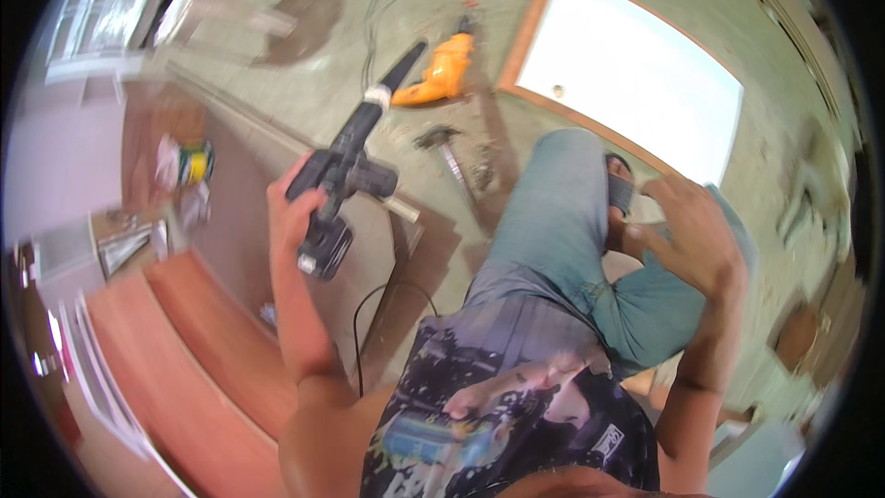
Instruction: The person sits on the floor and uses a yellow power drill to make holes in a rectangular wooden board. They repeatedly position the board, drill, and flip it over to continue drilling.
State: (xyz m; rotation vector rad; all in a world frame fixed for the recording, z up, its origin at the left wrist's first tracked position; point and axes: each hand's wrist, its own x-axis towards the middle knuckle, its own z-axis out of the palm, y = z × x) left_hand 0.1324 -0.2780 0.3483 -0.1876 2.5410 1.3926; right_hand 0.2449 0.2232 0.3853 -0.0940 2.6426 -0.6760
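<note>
My left hand (pixel 300 203) is wrapped round the handle of a black cordless blower (pixel 343 166), whose long nozzle points away from me. My right hand (pixel 684 221) is over my bent leg near my foot, fingers loosely bent and apart, with nothing visible in it. An orange power drill (pixel 441 66) lies on the floor beyond the nozzle, and a hammer (pixel 455 168) lies between the blower and my knee. A white panel with a wooden edge (pixel 627 69) lies beyond my legs.
Reddish wooden panels (pixel 180 360) and a cabinet (pixel 74 157) stand at my left. A wooden board (pixel 387 254) lies beside me, with a cable near it. More cables run along the floor (pixel 359 0) at the top. Timber pieces line the far right rim.
</note>
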